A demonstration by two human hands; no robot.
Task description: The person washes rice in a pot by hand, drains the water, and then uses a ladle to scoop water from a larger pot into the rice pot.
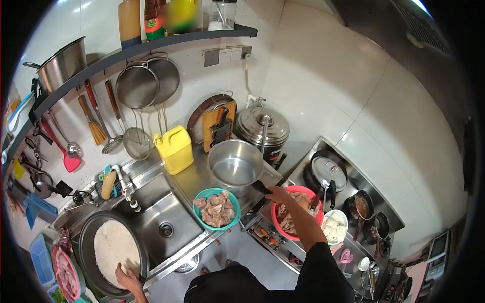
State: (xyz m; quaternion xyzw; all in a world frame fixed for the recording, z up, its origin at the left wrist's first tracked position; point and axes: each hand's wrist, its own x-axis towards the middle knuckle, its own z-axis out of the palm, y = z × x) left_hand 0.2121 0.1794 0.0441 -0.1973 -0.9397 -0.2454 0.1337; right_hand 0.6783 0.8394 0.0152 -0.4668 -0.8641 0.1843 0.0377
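My left hand (128,279) is at the lower edge of a pile of white grains (115,247) in a large dark basin (87,242), fingers apart. My right hand (279,196) is closed around the end of a black handle (261,187) beside a large metal pot (235,164). That pot stands on the steel counter, and no food shows in it. Below my right forearm, a red basin (275,222) contains raw meat strips. A teal basin (235,222) full of meat chunks (216,208) sits at the counter's front edge.
The steel sink (151,207) lies between the dark basin and a yellow jug (174,150). At the right are a bowl of white pieces (334,227), a lidded pan (328,172) and small pans (359,206). Strainers (137,85) hang under the shelf (151,45).
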